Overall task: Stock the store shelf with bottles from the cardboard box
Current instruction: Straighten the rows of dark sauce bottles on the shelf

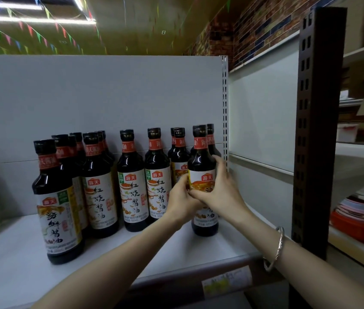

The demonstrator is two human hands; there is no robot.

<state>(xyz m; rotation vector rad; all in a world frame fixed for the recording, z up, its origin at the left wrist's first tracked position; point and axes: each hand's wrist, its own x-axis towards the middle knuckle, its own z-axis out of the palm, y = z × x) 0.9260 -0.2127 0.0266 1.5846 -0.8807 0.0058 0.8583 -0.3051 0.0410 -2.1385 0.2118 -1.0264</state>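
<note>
- One dark soy sauce bottle (202, 157) is gripped by both hands at its label; it stands upright on the white shelf (20, 264), near the shelf's right end and toward the front edge.
- The right hand (219, 188) is curled round the bottle's right side, fingers reaching behind it.
- The left hand (182, 197) is closed on the bottle's left side, its fingertips meeting those of the right hand.
- One silver bangle (276, 248) is worn on the right wrist.
- At least twelve further bottles (132, 181) of the same dark kind are counted upright on the shelf, set in short rows running front to back; an exact count is prevented by overlap.
- The cardboard box cannot be made out.
- One price tag (225, 281) is fixed to the shelf's front rail.
</note>
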